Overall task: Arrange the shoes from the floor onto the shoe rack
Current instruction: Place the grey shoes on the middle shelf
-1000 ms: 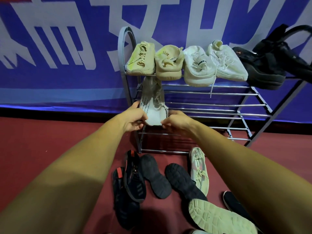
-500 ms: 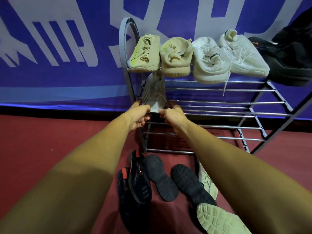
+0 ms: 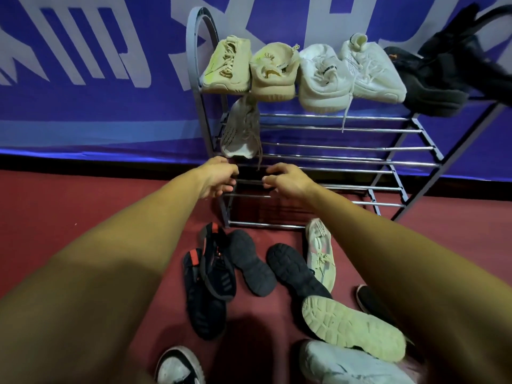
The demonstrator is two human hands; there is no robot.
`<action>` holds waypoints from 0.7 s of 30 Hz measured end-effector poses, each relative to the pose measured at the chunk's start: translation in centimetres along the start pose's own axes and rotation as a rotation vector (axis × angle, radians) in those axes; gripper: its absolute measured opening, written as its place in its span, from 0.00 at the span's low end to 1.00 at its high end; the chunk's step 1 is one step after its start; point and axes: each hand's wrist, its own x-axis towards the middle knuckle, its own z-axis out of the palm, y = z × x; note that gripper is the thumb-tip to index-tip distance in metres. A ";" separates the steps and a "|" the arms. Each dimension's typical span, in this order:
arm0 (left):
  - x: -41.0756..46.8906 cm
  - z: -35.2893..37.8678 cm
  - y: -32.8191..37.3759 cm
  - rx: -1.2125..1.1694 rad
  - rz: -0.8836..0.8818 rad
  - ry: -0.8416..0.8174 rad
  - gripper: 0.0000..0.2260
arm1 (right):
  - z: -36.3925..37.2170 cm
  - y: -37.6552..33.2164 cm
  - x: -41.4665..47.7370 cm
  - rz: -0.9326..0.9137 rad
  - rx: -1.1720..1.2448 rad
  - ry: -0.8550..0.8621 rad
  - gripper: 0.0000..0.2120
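Note:
A pale grey knit shoe (image 3: 240,131) lies at the left end of the metal shoe rack's (image 3: 346,148) second shelf. Just below its heel, my left hand (image 3: 219,177) and my right hand (image 3: 285,181) hover apart with loosely curled fingers, holding nothing. The top shelf carries two beige shoes (image 3: 249,69), two white shoes (image 3: 349,74) and black shoes (image 3: 435,79). On the red floor under my arms lie dark shoes with red tabs (image 3: 210,275), two black shoes sole-up (image 3: 266,267), a grey-pink shoe (image 3: 321,253) and a pale sole-up shoe (image 3: 352,328).
A blue banner with white lettering (image 3: 83,65) hangs behind the rack. More shoes sit at the bottom edge: a black-and-white one (image 3: 180,367) and a light grey one (image 3: 352,367). The rack's lower shelves (image 3: 360,187) hold nothing.
Both hands pushed the pale grey shoe onto the second shelf, then let go of it and drew back a little toward me. The view has shifted slightly downward.

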 end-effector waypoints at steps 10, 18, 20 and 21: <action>-5.2 8.3 -1.8 0.364 0.121 -0.263 0.04 | -5.8 5.8 -8.5 0.112 -0.273 -0.043 0.06; -8.0 16.5 -4.9 0.710 0.261 -0.481 0.08 | -7.0 13.2 -13.0 0.255 -0.375 -0.087 0.14; -8.5 18.3 -6.2 0.797 0.267 -0.549 0.11 | -6.7 15.9 -13.9 0.300 -0.360 -0.093 0.14; -8.7 19.2 -7.0 0.792 0.255 -0.571 0.11 | -6.3 17.3 -14.3 0.327 -0.349 -0.105 0.14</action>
